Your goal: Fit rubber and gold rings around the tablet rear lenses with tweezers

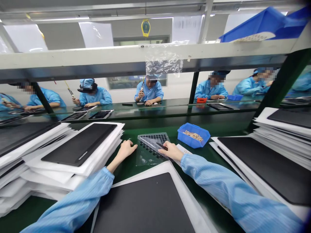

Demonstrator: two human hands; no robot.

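Note:
My right hand (172, 151) is closed around a slim dark tool (161, 146), perhaps tweezers; its exact kind is too small to tell. The tool is over a clear plastic sheet (143, 160) with rows of round black pads (159, 139). Just left of the sheet, my left hand (126, 151) rests low over the green bench, fingers loosely bent and apart, with nothing visible in it. Nearest me lies a flat dark panel (145, 204) on white sheeting (167, 166), below both hands.
Stacks of dark panels with white sheets between them stand left (80, 145) and right (264, 161). A blue bin (193, 135) of small tan pieces sits beyond my right hand. A shelf beam (97, 63) crosses overhead. Several co-workers sit across the bench.

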